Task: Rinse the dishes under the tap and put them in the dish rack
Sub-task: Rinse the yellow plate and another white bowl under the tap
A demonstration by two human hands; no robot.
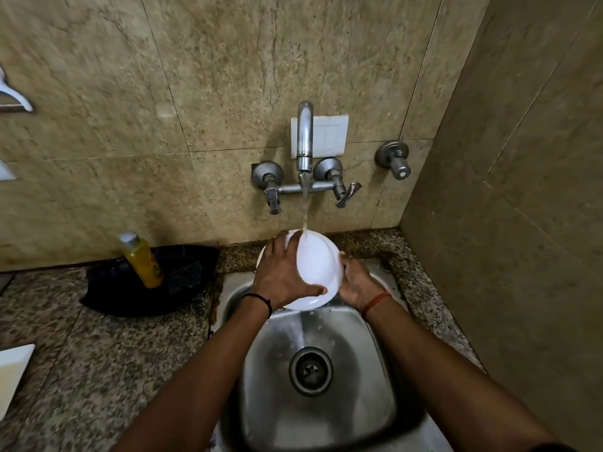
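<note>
Both of your hands hold the white plate over the sink, tilted under the running tap: your left hand spreads across its face with the thumb hooked on the near rim, your right hand has a grip on the far edge. You are mid-rinse. Next you must carry it to the dish rack, which isn't in view, possibly left. A yellow bottle and dark cloth crowd the counter that way.

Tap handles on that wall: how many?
3. One left handle and one right handle flank the running spout; a separate knob sits farther right. None looks hidden.
</note>
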